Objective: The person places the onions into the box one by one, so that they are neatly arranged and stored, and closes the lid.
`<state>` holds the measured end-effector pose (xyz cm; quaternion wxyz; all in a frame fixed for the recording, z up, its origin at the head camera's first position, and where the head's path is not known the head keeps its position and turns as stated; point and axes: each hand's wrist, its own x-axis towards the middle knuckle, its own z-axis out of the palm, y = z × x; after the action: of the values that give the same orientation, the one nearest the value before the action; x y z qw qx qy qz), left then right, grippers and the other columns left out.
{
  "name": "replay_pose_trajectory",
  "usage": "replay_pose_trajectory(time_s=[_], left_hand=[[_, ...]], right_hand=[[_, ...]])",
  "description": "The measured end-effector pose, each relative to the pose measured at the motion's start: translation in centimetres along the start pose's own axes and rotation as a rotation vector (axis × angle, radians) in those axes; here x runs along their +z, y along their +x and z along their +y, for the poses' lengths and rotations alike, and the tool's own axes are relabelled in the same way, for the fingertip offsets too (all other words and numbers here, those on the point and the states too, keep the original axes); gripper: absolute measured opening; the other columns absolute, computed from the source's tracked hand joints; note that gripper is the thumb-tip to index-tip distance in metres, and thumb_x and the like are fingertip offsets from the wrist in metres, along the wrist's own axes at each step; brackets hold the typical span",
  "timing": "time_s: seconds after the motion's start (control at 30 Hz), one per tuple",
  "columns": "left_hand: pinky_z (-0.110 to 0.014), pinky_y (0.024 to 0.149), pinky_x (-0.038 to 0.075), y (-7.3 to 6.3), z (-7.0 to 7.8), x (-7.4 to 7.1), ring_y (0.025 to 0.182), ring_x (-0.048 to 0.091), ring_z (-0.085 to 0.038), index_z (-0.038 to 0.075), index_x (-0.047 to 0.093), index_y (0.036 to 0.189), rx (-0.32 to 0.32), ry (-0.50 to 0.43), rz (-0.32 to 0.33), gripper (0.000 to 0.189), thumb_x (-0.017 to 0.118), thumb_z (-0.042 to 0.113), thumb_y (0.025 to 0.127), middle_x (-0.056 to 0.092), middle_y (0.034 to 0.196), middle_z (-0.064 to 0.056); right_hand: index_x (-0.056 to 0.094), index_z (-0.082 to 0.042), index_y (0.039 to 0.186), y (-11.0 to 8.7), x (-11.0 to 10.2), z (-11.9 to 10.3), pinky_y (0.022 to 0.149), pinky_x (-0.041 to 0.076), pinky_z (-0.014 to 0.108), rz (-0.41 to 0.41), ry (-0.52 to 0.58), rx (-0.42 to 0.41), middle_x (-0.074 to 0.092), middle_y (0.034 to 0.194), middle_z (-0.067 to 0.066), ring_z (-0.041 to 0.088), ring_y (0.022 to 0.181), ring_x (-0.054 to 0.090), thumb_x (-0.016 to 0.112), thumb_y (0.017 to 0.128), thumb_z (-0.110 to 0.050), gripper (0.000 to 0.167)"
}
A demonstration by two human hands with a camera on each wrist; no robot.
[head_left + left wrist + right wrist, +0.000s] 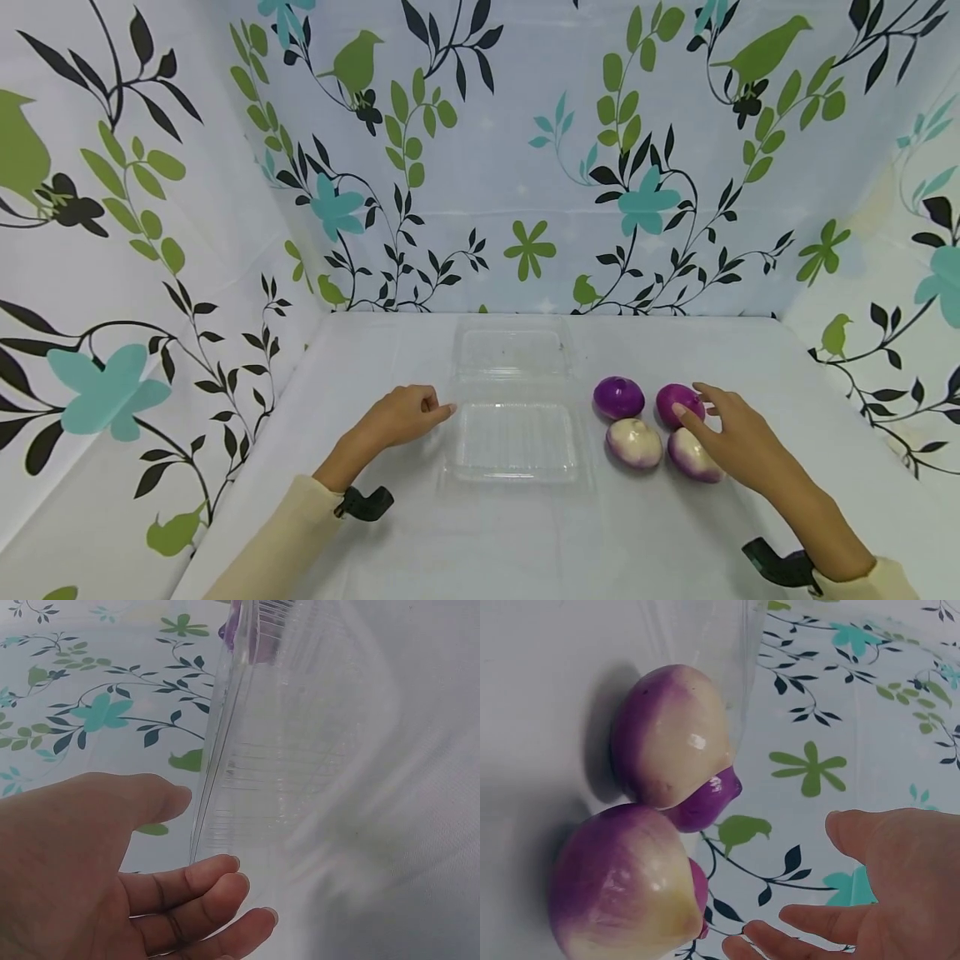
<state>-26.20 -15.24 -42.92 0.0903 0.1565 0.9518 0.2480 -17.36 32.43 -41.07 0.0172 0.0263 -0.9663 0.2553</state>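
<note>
A clear plastic clamshell container lies opened flat, its base point(517, 442) in front and its lid point(512, 354) behind. My left hand point(408, 414) is at the base's left edge, thumb tip close to the rim, fingers loosely bent with nothing in them. To the right sit two purple onions, the left one point(618, 397) and the right one point(675, 404). In front of them lie two white-and-purple turnips, the left one point(634, 443) and the right one point(692, 457). My right hand point(738, 442) reaches over the right pair, thumb and fingers spread; in the right wrist view it holds nothing.
A white cloth covers the table point(480, 542). Patterned cloth point(517, 167) with leaves, birds and flowers hangs behind and along both sides. Black wrist mounts show on the left wrist point(367, 503) and the right wrist point(780, 567).
</note>
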Motion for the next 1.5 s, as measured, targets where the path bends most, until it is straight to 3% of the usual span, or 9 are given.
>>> replay_pose_trajectory(time_s=[0.47, 1.13, 1.5], left_hand=[[-0.032, 0.062, 0.042, 0.1, -0.3, 0.9, 0.069, 0.053, -0.015, 0.013, 0.064, 0.084, 0.009, 0.005, 0.004, 0.032, 0.065, 0.039, 0.103, 0.059, 0.075, 0.001], [-0.031, 0.062, 0.041, 0.2, -0.4, 1.2, 0.067, 0.052, -0.014, 0.013, 0.063, 0.081, 0.019, 0.003, 0.007, 0.031, 0.065, 0.035, 0.103, 0.057, 0.073, 0.002], [-0.031, 0.061, 0.041, 0.2, -0.4, 1.1, 0.067, 0.051, -0.014, 0.013, 0.062, 0.081, 0.021, -0.005, 0.006, 0.031, 0.066, 0.035, 0.103, 0.057, 0.073, 0.002]], right_hand=[[0.038, 0.011, 0.152, -1.8, 0.4, 2.7, 0.091, 0.052, 0.069, -0.012, 0.003, 0.034, 0.051, 0.143, 0.04, 0.059, 0.128, 0.055, 0.052, 0.109, -0.051, 0.077], [0.033, 0.011, 0.155, -3.0, 1.5, 5.6, 0.092, 0.052, 0.068, -0.166, 0.052, 0.084, 0.047, 0.149, 0.038, 0.058, 0.131, 0.053, 0.068, 0.1, -0.053, 0.091], [0.034, 0.01, 0.155, -3.0, 1.9, 6.9, 0.095, 0.048, 0.071, -0.206, 0.082, 0.106, 0.047, 0.151, 0.037, 0.056, 0.132, 0.052, 0.071, 0.098, -0.054, 0.094]])
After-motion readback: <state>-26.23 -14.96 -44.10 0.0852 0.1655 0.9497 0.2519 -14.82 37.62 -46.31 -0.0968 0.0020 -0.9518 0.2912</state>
